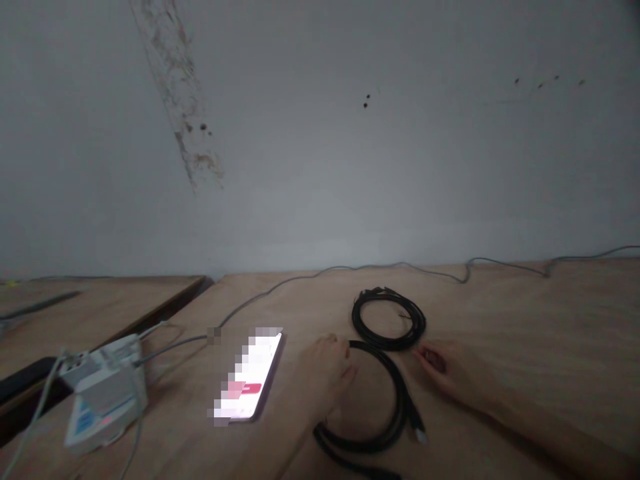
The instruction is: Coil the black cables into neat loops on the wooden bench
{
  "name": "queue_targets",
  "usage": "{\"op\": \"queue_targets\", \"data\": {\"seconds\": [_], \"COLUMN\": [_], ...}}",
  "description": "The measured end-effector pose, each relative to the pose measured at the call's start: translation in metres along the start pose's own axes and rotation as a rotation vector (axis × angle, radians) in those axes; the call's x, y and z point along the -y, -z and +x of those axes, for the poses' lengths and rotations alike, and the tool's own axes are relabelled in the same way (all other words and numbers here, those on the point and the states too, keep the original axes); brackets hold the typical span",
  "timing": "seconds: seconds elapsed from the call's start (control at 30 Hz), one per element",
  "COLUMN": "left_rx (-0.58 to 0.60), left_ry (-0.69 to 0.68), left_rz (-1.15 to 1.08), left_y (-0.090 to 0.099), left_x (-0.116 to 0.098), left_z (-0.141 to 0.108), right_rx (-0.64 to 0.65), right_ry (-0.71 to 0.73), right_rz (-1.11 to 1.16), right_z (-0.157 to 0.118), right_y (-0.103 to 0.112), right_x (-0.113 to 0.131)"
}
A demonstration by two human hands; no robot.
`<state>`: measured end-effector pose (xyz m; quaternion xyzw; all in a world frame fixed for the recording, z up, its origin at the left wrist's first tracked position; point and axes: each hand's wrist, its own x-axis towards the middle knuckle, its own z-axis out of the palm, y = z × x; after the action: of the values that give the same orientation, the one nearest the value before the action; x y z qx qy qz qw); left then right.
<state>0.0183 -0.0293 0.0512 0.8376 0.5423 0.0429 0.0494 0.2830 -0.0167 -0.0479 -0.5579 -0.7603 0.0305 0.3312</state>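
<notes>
The fingers of the left hand (325,370) bend at the left of the near black coil (401,393); the right hand's (445,370) curl just beside the far coil (420,321). I cannot tell whether either pinches cable.

The far coil (387,345) and the near coil (401,393) are black, the phone screen (257,370) is white with a pinkish-red bar (251,389), the table (525,320) light brown, and the wall (400,173) grey with a brownish patch (173,60).
</notes>
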Motion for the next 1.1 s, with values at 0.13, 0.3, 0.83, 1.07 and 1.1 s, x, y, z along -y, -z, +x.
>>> {"op": "queue_targets", "data": {"seconds": [0.13, 0.3, 0.83, 1.07, 1.1], "left_rx": [-0.041, -0.096, -0.115, -0.051, -0.061], "left_ry": [-0.074, -0.198, -0.244, -0.093, -0.146], "left_rz": [0.148, 0.046, 0.236, 0.287, 0.233], "left_y": [-0.017, -0.032, -0.043, -0.025, -0.023], "left_x": [0.030, 0.051, 0.057, 0.043, 0.042], "left_z": [0.016, 0.024, 0.013, 0.001, 0.000], "right_rx": [0.087, 0.057, -0.086, -0.107, -0.106], "right_ry": [-0.033, -0.058, 0.048, -0.096, -0.107], "right_rz": [0.043, 0.079, 0.266, 0.264, 0.267], "right_z": [-0.003, -0.006, -0.003, 0.000, 0.000], "right_y": [0.003, -0.003, -0.007, 0.001, 0.001], "right_x": [-0.006, -0.006, -0.009, -0.016, -0.016]}}
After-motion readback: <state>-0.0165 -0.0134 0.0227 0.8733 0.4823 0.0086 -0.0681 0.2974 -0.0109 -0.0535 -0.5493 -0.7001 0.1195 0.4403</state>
